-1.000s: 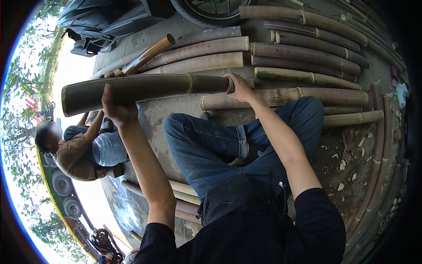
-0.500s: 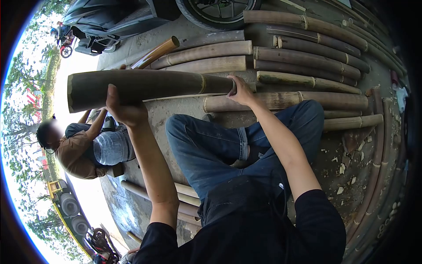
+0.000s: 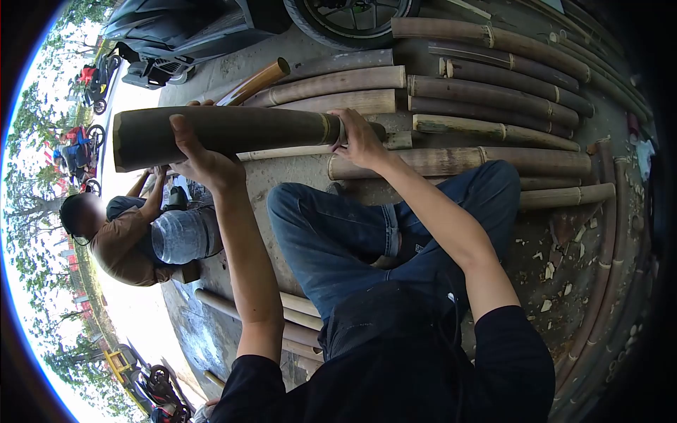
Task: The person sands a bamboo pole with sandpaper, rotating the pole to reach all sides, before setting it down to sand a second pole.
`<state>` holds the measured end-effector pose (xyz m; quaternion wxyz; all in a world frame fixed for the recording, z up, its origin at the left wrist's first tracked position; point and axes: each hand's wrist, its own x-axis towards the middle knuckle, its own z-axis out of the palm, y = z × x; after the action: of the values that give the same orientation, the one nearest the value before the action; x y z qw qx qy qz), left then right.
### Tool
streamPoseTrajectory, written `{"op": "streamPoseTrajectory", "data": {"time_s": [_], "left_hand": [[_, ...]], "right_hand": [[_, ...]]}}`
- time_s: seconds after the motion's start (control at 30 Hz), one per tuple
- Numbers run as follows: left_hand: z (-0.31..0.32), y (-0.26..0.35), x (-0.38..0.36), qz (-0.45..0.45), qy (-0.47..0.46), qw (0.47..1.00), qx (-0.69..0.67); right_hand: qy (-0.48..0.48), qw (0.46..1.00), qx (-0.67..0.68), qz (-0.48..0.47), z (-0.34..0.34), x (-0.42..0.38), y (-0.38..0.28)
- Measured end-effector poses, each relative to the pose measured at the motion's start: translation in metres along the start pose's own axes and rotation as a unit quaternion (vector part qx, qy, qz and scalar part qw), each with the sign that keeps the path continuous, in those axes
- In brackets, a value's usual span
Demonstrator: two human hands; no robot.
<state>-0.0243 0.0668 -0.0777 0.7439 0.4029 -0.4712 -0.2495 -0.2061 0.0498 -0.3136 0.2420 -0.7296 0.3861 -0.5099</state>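
A thick, dark bamboo pole [image 3: 233, 128] is held up across the space in front of my knees, its wide cut end to the left. My left hand [image 3: 211, 168] grips it from below, thumb on the near side and fingertips showing over the far edge. Near the narrower right end, my right hand [image 3: 360, 141] is closed around the pole just past the pale node ring. Between those fingers and the bamboo shows the pale edge of a thin sheet [image 3: 342, 132], whose material I cannot make out.
Several bamboo poles [image 3: 493, 95] lie on the ground ahead and right. A shiny brown bamboo piece [image 3: 257, 81] leans beyond my left hand. At left a person [image 3: 120, 240] sits by a clear plastic jug [image 3: 180, 236]. A motorbike wheel [image 3: 352, 21] stands at the back; wood chips [image 3: 550, 271] litter the right.
My right hand has slid left along the bamboo from its right end to the node ring. The pole has shifted slightly up and right. Motorbikes have moved on the road at left.
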Motion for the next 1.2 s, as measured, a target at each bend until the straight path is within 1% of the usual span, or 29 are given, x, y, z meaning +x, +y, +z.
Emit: {"op": "streamPoseTrajectory", "data": {"time_s": [0.03,0.1,0.2,0.3,0.37,0.43,0.47,0.5,0.53,0.57,0.6,0.63,0.67,0.7,0.77,0.8,0.83,0.87,0.9,0.93,0.97,1.0,1.03,1.1,1.13,1.17,1.2], "left_hand": [[0.0,0.001,0.0,0.0,-0.002,1.0,0.027],[-0.003,-0.001,0.001,0.007,-0.005,0.999,0.037],[-0.008,-0.004,0.001,0.009,-0.022,0.998,0.058],[-0.006,-0.001,-0.004,-0.002,-0.043,0.997,0.061],[-0.005,-0.001,-0.007,-0.006,-0.048,0.997,0.057],[-0.006,-0.006,-0.01,0.025,-0.04,0.999,0.004],[-0.01,-0.013,-0.012,0.03,-0.041,0.998,0.035],[-0.017,-0.015,-0.01,0.031,-0.04,0.998,0.034],[-0.03,-0.013,-0.007,0.106,-0.095,0.965,0.219],[-0.036,-0.009,-0.004,0.176,-0.147,0.89,0.395],[-0.038,-0.009,0.0,0.197,-0.151,0.894,0.373],[-0.034,-0.007,0.001,0.195,-0.15,0.894,0.374],[-0.03,-0.006,0.003,0.139,-0.154,0.94,0.272],[-0.029,-0.005,0.004,0.082,-0.155,0.97,0.168],[-0.034,-0.003,0.007,0.069,-0.168,0.973,0.144],[-0.036,-0.002,0.007,0.028,-0.168,0.978,0.124],[-0.038,-0.001,0.008,-0.012,-0.168,0.98,0.103],[-0.049,-0.007,0.009,0.011,-0.195,0.973,0.123],[-0.065,-0.018,0.006,0.012,-0.196,0.973,0.122],[-0.082,-0.031,0.0,0.112,-0.198,0.934,0.276],[-0.083,-0.032,-0.003,0.207,-0.193,0.862,0.42],[-0.079,-0.039,-0.006,0.031,-0.195,0.98,0.008],[-0.075,-0.044,-0.016,0.03,-0.195,0.98,0.008],[-0.074,-0.057,-0.035,0.022,-0.176,0.983,-0.052],[-0.077,-0.054,-0.028,-0.121,-0.083,0.981,-0.13],[-0.078,-0.055,-0.029,-0.122,-0.082,0.981,-0.13],[-0.079,-0.055,-0.032,-0.078,-0.176,0.981,-0.036]], "right_hand": [[0.0,1.0,-0.001,0.0,-0.002,0.01,-0.013],[-0.033,0.999,0.013,-0.026,-0.006,0.028,-0.037],[-0.055,0.998,0.005,-0.033,-0.012,0.044,-0.059],[-0.032,0.998,0.004,-0.058,-0.012,0.051,-0.07],[-0.027,0.998,0.014,-0.052,-0.017,0.058,-0.083],[-0.023,0.998,0.025,-0.046,-0.021,0.065,-0.098],[-0.01,0.998,0.042,-0.045,-0.023,0.071,-0.106],[0.004,0.997,0.058,-0.043,-0.026,0.077,-0.114],[0.004,0.997,0.058,-0.043,-0.029,0.083,-0.121],[0.007,0.996,0.073,-0.045,-0.032,0.088,-0.13],[0.009,0.995,0.089,-0.047,-0.036,0.093,-0.138],[0.007,0.995,0.089,-0.047,-0.042,0.099,-0.148],[0.014,0.994,0.092,-0.062,-0.047,0.106,-0.16],[0.022,0.992,0.096,-0.078,-0.052,0.113,-0.171],[0.033,0.991,0.09,-0.098,-0.057,0.127,-0.187],[0.043,0.989,0.08,-0.117,-0.059,0.132,-0.194],[0.043,0.989,0.08,-0.116,-0.061,0.136,-0.2],[0.039,0.989,0.065,-0.127,-0.062,0.141,-0.207],[0.035,0.989,0.05,-0.138,-0.064,0.146,-0.213],[0.036,0.989,0.048,-0.138,-0.066,0.151,-0.22],[0.027,0.99,0.042,-0.135,-0.069,0.154,-0.228],[0.017,0.99,0.036,-0.133,-0.07,0.158,-0.234],[0.016,0.99,0.035,-0.132,-0.071,0.162,-0.239],[0.05,0.986,0.034,-0.157,-0.073,0.17,-0.249],[0.049,0.986,0.033,-0.157,-0.076,0.175,-0.253],[0.055,0.984,0.027,-0.168,-0.079,0.18,-0.258],[0.062,0.982,0.02,-0.178,-0.08,0.182,-0.259]]}}
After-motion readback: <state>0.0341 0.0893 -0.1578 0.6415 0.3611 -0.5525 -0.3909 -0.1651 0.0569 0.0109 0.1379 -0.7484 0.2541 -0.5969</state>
